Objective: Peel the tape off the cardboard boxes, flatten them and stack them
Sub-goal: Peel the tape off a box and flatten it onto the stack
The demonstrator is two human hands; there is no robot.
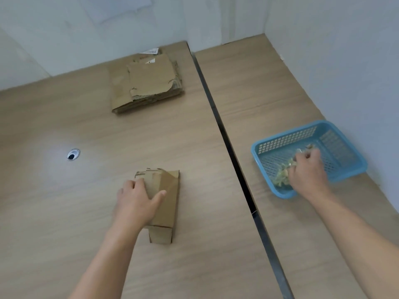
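Note:
A small brown cardboard box, partly collapsed, lies on the left table in front of me. My left hand rests on its left side, fingers wrapped over the edge and thumb across the top. A stack of flattened cardboard sits farther back on the same table. My right hand is inside the blue plastic basket on the right table, fingers closed on crumpled clear tape that lies in the basket.
A dark gap runs between the two wooden tables. A round cable hole sits in the left table. White walls close off the back and right side. A paper label lies behind the stack.

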